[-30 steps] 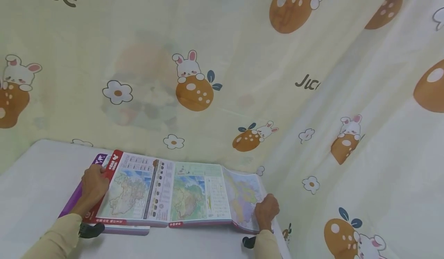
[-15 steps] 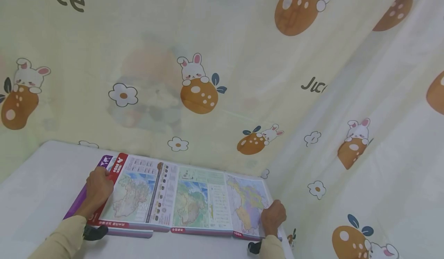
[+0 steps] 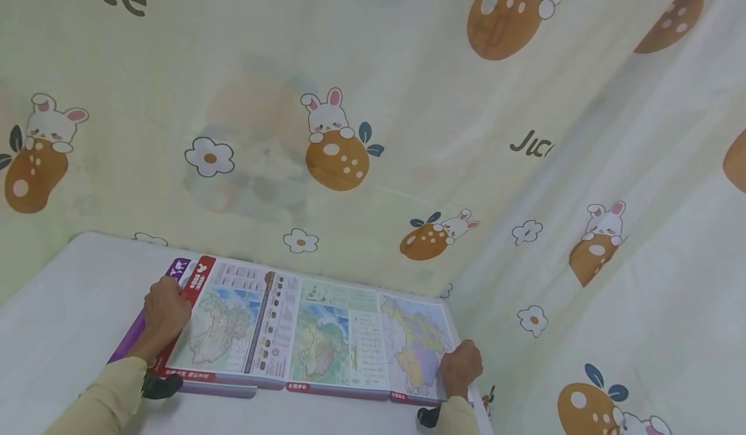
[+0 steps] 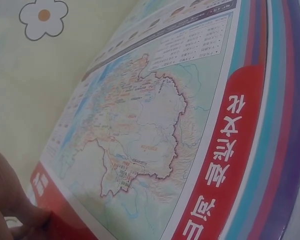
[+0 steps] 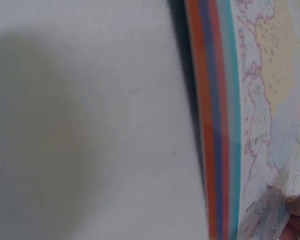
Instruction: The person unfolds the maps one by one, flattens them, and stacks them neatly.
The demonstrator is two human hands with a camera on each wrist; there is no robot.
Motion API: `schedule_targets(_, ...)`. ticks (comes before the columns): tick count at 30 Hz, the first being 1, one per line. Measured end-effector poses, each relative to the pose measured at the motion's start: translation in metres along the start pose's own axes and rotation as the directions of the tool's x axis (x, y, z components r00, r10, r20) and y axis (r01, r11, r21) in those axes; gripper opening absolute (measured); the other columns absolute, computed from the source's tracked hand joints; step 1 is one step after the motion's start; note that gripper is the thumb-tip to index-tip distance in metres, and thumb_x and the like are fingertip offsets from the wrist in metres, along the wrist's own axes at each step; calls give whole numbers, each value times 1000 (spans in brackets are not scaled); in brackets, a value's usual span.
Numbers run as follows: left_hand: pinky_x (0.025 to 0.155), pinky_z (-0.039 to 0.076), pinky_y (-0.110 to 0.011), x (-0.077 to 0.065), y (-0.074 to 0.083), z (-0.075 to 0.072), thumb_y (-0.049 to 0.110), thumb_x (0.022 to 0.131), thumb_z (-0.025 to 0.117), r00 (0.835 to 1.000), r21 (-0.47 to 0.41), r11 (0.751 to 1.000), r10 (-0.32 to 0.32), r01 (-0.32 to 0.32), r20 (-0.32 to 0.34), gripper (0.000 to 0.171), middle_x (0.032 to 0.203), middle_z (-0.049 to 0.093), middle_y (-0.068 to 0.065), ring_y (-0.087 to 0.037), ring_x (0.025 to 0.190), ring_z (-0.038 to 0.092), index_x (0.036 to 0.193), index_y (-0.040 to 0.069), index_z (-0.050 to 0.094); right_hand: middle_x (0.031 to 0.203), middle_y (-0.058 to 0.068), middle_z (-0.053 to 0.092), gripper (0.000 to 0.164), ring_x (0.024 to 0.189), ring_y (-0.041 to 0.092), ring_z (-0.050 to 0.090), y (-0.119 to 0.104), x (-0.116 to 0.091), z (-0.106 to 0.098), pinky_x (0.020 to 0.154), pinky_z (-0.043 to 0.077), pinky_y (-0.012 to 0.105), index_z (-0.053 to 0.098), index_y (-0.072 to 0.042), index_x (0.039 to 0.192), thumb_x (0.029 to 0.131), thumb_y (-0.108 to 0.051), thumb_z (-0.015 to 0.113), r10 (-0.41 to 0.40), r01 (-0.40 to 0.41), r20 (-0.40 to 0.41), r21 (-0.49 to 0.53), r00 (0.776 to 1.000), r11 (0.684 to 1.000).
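A fold-out map [image 3: 323, 344] lies spread in several panels along the white table, with a red band down its left side. A purple-edged part [image 3: 129, 338] shows beneath it at the left. My left hand [image 3: 166, 312] grips the left edge over the red band; the left wrist view shows its fingers [image 4: 12, 202] at that edge, partly out of frame. My right hand [image 3: 462, 367] pinches the right edge of the last panel [image 3: 414, 344]. In the right wrist view, the thumb [image 5: 297, 204] lies on the printed side and the other fingers are mostly cut off.
The white tabletop [image 3: 64, 305] reaches out to the left and in front of the map. A pale curtain [image 3: 245, 46] with rabbits and flowers hangs behind the table and along its right side. Coloured layered edges [image 5: 217, 125] line the map's near side.
The right panel, bent and raised at its fold a second ago, now lies flatter and in line with the others. My right hand has moved slightly outward with it. The left hand keeps its hold.
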State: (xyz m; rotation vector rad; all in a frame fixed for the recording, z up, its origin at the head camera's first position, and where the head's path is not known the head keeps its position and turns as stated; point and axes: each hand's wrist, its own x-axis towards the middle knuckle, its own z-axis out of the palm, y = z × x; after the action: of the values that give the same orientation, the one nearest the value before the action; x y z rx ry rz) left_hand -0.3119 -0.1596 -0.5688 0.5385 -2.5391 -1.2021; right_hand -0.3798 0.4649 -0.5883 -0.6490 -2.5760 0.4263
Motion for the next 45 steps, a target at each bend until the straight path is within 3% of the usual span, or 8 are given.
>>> schedule_targets(5,81,63,-66,-1,1,0,-3,96,65,1000,4,1000,-6,6,-6,29,111,69,-46,-52,84,72,114,-25,61,77,29,67,8,68,35,57,2,0,-1,69,52,55,64,15,88,83,9,66,10,-10,3,6,1000,1000)
schedule_targets(11,76,63,-63,-2,-2,1,-3,95,65,1000,0,1000,26,-26,-16,27,106,69,-46,-51,78,72,108,-26,61,73,25,66,5,66,32,55,11,4,4,64,51,52,64,12,83,83,8,66,17,-17,5,-3,1000,1000)
schedule_targets(22,78,64,-64,-2,2,-3,0,93,70,999,11,999,33,-33,-14,27,107,70,-45,-49,76,72,106,-23,61,79,29,68,6,68,35,59,8,-3,-5,66,51,56,63,12,86,86,5,62,29,-29,10,38,1000,999)
schedule_targets(28,79,65,-66,8,9,-5,2,93,71,998,35,997,62,-62,-13,31,108,71,-44,-51,77,73,109,-23,61,80,29,67,5,70,37,60,7,-2,-1,67,52,58,61,10,85,86,5,61,45,-44,-29,32,999,998)
schedule_targets(34,72,64,-61,5,5,-8,-1,93,69,999,46,998,38,-38,6,27,104,69,-45,-47,73,71,106,-23,61,86,33,71,10,76,45,66,3,-6,1,69,53,63,64,12,87,84,4,61,39,-32,-90,72,995,997)
schedule_targets(37,73,63,-62,1,4,-10,0,95,66,1000,26,1000,16,-17,20,28,107,68,-46,-50,78,71,110,-24,60,100,37,74,19,91,56,71,-9,-9,-6,77,54,68,70,14,96,88,-1,63,16,6,-159,139,987,990)
schedule_targets(41,85,61,-68,-1,3,-12,1,98,64,1000,25,1000,-10,10,17,36,118,64,-48,-58,94,70,122,-25,58,109,37,75,29,101,59,70,-40,-14,-23,85,54,71,74,14,109,98,-12,67,-55,93,-183,202,982,975)
schedule_targets(45,85,60,-67,-1,-5,-14,2,103,61,999,25,999,47,-47,2,37,122,65,-46,-58,100,69,129,-23,59,114,35,74,37,107,56,69,-74,-27,-35,93,51,69,74,10,120,100,-20,70,-152,180,-150,192,977,965)
